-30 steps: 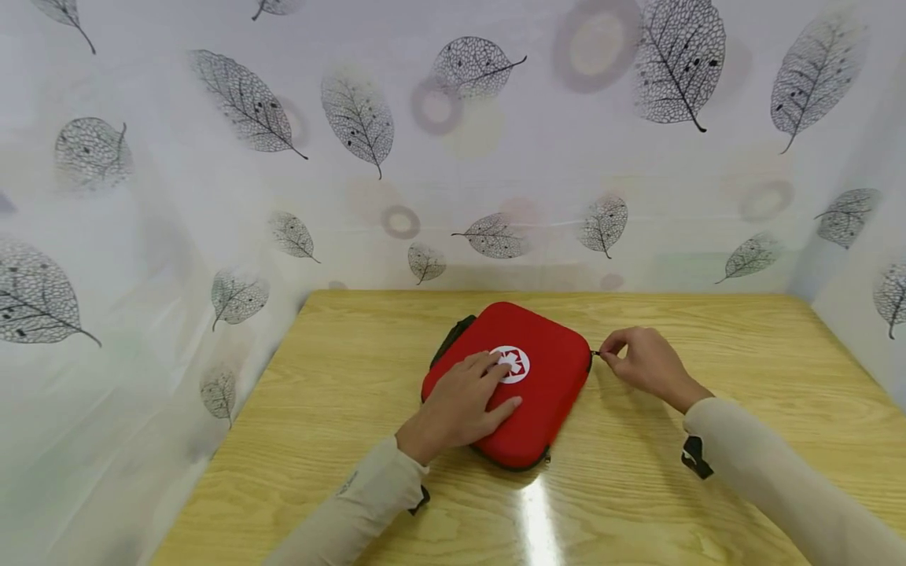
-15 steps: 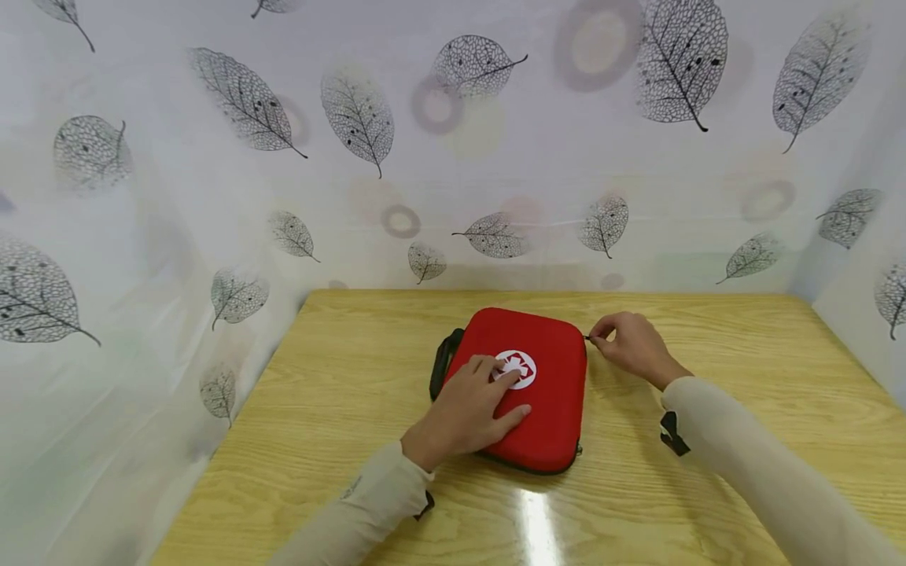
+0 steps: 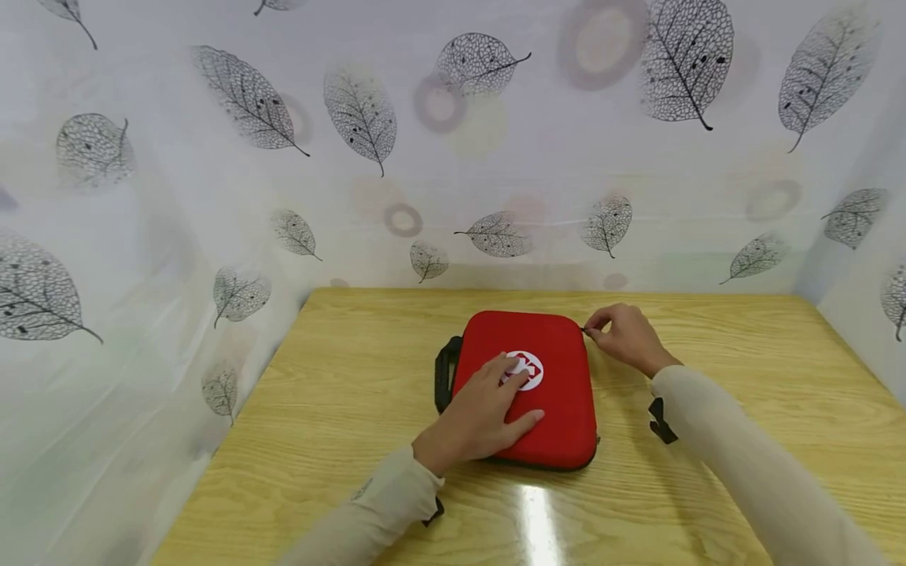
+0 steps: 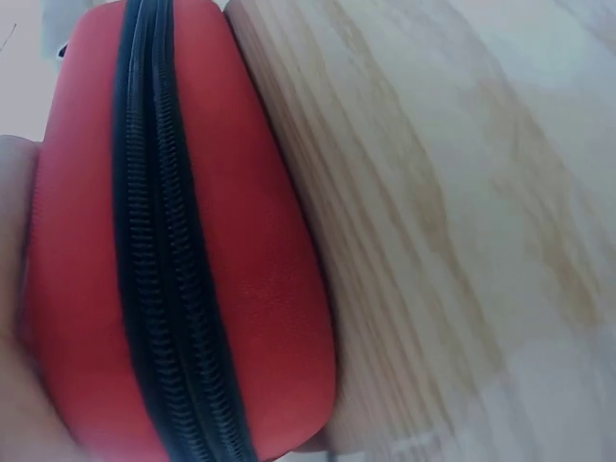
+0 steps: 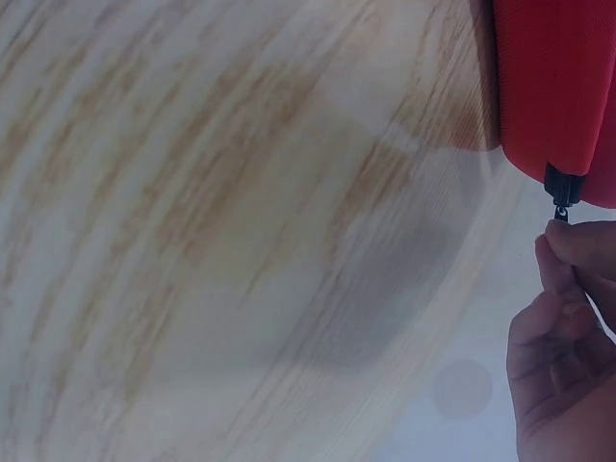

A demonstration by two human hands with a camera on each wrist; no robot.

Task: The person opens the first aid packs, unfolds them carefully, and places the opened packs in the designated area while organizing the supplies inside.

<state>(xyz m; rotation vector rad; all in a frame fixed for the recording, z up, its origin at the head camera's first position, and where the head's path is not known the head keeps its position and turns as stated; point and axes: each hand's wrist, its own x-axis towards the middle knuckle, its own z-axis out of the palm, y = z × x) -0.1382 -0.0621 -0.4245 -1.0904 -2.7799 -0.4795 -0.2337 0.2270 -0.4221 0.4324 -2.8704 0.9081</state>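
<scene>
A red zippered first-aid case [image 3: 566,409] lies flat on the wooden table, its black handle [image 3: 444,373] on the left side. My left hand [image 3: 481,413] rests on the lid with spread fingers, partly covering the white round emblem [image 3: 534,377]. At the far right corner my right hand [image 3: 626,338] pinches the zipper pull [image 5: 560,214] between thumb and finger. Along the case side in the left wrist view, two rows of zipper teeth [image 4: 144,250] run slightly apart. Whatever the case holds is hidden.
The wooden table [image 3: 340,409] extends around the case, its back edge near a pale curtain [image 3: 368,259] printed with leaves. More curtain hangs at the left and right. Another zipper end [image 3: 598,440] shows at the case's near right corner.
The case has turned counterclockwise beneath my left hand, and its handle shows more fully. My right hand, still pinching the pull, has moved a little away from me and to the left.
</scene>
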